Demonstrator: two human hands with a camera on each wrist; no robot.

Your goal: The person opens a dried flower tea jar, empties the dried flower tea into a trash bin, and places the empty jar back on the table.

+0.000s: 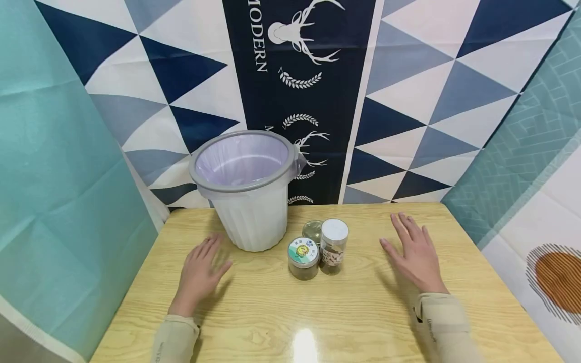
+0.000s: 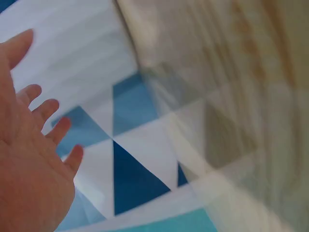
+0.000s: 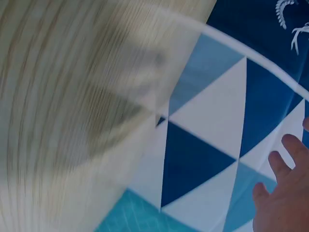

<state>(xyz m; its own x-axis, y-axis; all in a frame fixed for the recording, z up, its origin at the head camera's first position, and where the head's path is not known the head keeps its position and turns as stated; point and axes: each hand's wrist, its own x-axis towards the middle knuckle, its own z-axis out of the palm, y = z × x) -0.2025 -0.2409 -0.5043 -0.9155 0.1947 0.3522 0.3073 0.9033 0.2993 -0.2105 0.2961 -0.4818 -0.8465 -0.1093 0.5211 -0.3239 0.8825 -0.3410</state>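
My left hand (image 1: 198, 275), fingers relaxed and spread, holds nothing at the left of the wooden table (image 1: 258, 322), just in front of a white bin (image 1: 254, 217). To the right my right hand (image 1: 417, 259) has its fingers extended, also with nothing in it. Between the hands stand a short jar (image 1: 303, 259) with a sun picture on its lid and a taller clear jar (image 1: 334, 247) with a white lid. Behind them, partly hidden, is a round greenish see-through item (image 1: 312, 230). In the wrist views, the left hand (image 2: 36, 159) and right hand (image 3: 285, 193) show empty palms or fingers.
The bin has a grey rim (image 1: 242, 187) and a pale purple liner (image 1: 247, 161). Behind the table hangs a triangle-patterned cloth (image 1: 422, 101); teal cloth (image 1: 59, 201) borders the left side. A bright reflection lies near the table's front.
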